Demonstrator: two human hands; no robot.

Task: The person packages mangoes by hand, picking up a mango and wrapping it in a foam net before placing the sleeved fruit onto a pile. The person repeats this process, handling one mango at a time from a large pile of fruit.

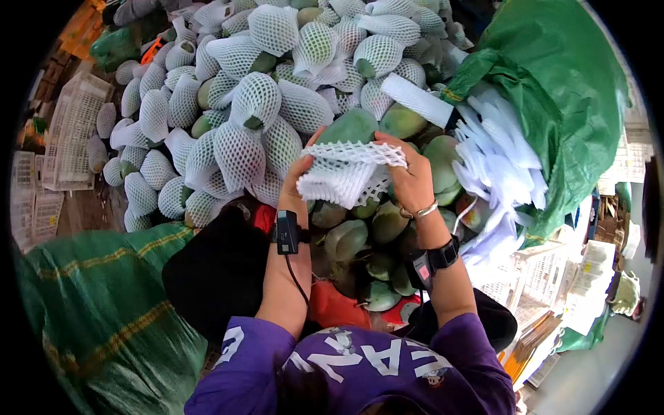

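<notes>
Between my two hands is a white foam net sleeve (342, 176), stretched wide along its upper edge. A green mango (351, 127) shows just above that edge, its lower part hidden by the net. My left hand (299, 176) is closed on the left side of the sleeve, fingertips against the mango. On the right, my right hand (413, 176) grips the sleeve's other edge, thumb and fingers curled round it. Below the hands lie several bare mangoes (346, 240). How far the mango sits inside the net cannot be made out.
Ahead is a large heap of net-wrapped mangoes (238, 155). Flat foam sleeves (501, 149) spill from a green sack (574, 90) at the right. Another green sack (117, 297) lies at the lower left. Plastic crates (77, 131) stand at the left, with more crates at the right.
</notes>
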